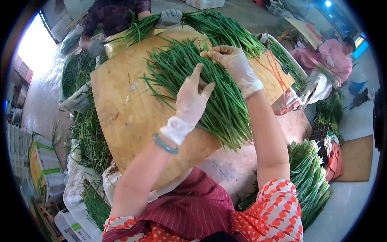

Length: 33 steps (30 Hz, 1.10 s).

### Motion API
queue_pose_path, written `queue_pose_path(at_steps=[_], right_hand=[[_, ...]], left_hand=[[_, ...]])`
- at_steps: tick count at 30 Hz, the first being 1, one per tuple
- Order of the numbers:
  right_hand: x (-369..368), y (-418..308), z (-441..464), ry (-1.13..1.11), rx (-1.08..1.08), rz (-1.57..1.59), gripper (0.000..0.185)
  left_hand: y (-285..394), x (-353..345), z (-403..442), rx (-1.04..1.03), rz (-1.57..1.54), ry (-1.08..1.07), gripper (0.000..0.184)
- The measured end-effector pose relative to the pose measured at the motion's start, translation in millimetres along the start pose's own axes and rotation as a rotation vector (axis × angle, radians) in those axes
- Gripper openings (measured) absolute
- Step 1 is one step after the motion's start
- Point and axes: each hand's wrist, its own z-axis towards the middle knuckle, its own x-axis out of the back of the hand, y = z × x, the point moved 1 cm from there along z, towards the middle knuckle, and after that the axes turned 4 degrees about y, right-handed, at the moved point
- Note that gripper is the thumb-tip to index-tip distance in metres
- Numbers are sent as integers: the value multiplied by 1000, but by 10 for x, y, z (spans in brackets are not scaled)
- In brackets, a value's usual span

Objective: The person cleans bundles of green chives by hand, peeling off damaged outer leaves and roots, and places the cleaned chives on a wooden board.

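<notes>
A broad heap of long green leafy stalks (225,109) lies slantwise on the wooden board (133,117), dark leaf tips toward the far left and pale ends toward the near right. Just above the heap's middle is my left hand (192,94), in a thin whitish glove, its fingers apart and nothing between them. My right hand (231,62), gloved too, is over the heap's upper right part with thumb and forefinger pinched together. Whatever small thing is in that pinch, if anything, cannot be made out.
Another pile of stalks (221,30) lies along the far edge, where a co-worker's gloved hand (171,17) rests. Red strings (274,72) cross the board's right side. Tied bundles (308,173) stand at lower right, crates of greens (76,72) at left. Another person (336,60) sits at far right.
</notes>
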Motion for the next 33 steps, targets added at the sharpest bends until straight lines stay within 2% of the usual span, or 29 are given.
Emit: queue_pose_path(at_steps=[2,5,7,9,11,13,15,17,18,19,21,23,25,27,29,30,31,32,33], right_hand=[[28,-167,-212,-97,33,107,19],[7,-155,-303,-29,-26,75,21],[22,7,-282,-48,27,91,21],[30,-4,-319,-67,-22,-137,19],[48,79,-302,-121,-40,-36,20],[75,114,-355,-127,-211,569,23],[198,72,-371,-96,-233,698,26],[373,99,-406,-63,-131,412,27],[502,84,-418,-71,-152,121,23],[628,128,-444,-61,-164,122,23],[875,172,-512,-57,-101,-458,24],[1023,212,-636,-50,-83,-544,23],[1135,369,-776,-55,-60,-625,22],[1176,604,-884,94,-233,-509,21],[971,229,-1069,193,-123,-387,18],[821,18,-1154,165,-80,-273,17],[668,-118,-1271,46,-86,-60,16],[542,-289,-1398,-273,-77,61,17],[400,-190,-1547,-507,49,29,17]], left_hand=[[-1,-163,137,235,-130,-205,29],[62,-166,129,212,-98,-199,25],[43,-182,106,197,-90,-181,21],[-25,-208,105,227,-195,-130,18],[-45,-243,87,216,-237,-98,18],[-60,-226,63,168,-218,-142,18],[-55,-219,52,169,-215,-162,18],[-63,-218,66,156,-292,-176,23],[-38,-165,54,186,-331,-191,30],[100,-63,70,213,-372,-200,39],[154,121,-22,249,-349,-161,52],[114,310,-227,274,-298,-170,52],[51,449,-575,344,-216,-266,49],[-8,565,-944,285,-188,-335,43],[53,802,-1178,286,-158,-338,41],[76,946,-1264,279,-130,-361,38],[77,1111,-1343,288,-106,-314,38],[62,1300,-1411,280,-36,-284,37],[41,1496,-1487,275,31,-260,36]])
